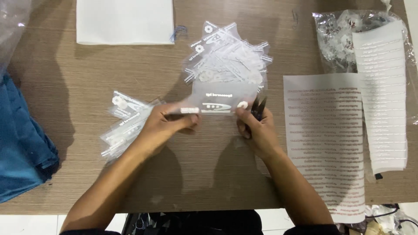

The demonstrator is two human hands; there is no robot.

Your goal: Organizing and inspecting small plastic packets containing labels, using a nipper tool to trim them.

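Wood-grain tabletop [78, 87], brown, seen from above; white floor shows past its near edge.

Left hand [163, 126] closed in a pinch on the left end of a small clear plastic bag [217, 100] with white print; right hand [257, 128] pinches the bag's right end near a white round tab, fingers curled, and also grips a pair of small black snips [258, 108], blades pointing toward the far edge; bag held flat between both hands, near the middle of the tabletop.

Heap of similar clear bags [228, 56] just beyond the held one, toward the far edge; smaller pile of bags [126, 119] beside the left wrist; white folded cloth [125, 21] at the far edge; two printed label sheets [324, 139] right of the right hand; crinkled clear bag of small parts [337, 39] at the far right corner; blue fabric [21, 143] at the left edge.
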